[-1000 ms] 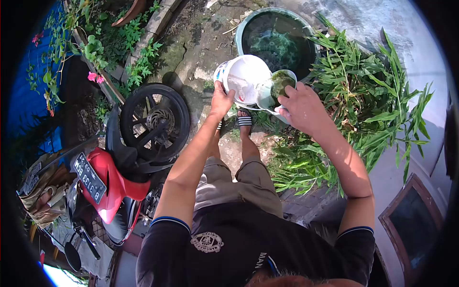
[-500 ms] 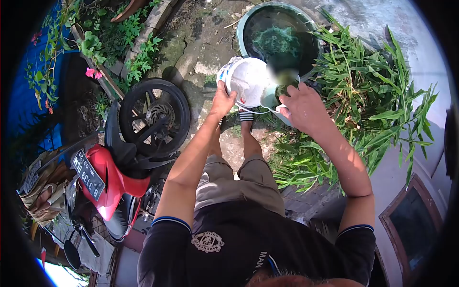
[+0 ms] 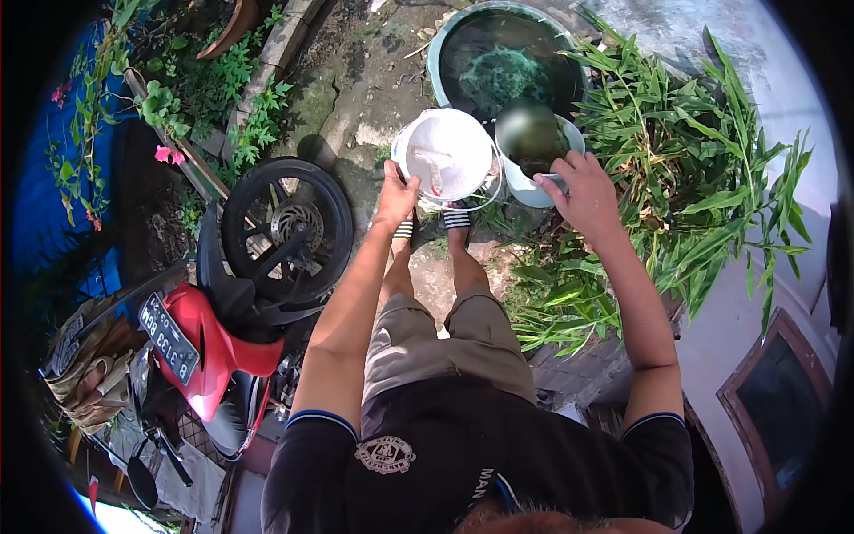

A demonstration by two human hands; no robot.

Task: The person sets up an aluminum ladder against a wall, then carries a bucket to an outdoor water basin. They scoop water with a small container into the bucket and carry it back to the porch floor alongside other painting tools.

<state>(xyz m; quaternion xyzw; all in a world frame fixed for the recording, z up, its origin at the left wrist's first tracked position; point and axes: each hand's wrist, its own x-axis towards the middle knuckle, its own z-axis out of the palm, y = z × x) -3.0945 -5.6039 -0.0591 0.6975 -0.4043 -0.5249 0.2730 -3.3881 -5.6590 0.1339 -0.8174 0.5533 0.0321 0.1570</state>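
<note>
A white bucket (image 3: 458,147) with a wire handle is tilted so that its inside shows, and my left hand (image 3: 394,198) grips its left rim. It has a pale, blurry-edged patch inside and a small red spot near the bottom. To its right, my right hand (image 3: 583,198) holds a pale green dipper (image 3: 532,194) by its near side. Dark green matter shows inside the dipper, partly smeared by a blurred patch. Just beyond the two vessels is a large green tub (image 3: 435,67) of dark water.
Leafy green plants (image 3: 658,169) grow right of the tub, beside a pale wall (image 3: 721,365). A red motorbike (image 3: 206,356) with a black front wheel (image 3: 286,233) stands at the left. Flowering plants and a wooden beam (image 3: 271,55) lie at the upper left.
The dipper has moved away from the bucket's mouth to the right, leaving a small gap between them. The bucket and my left hand have shifted slightly left.
</note>
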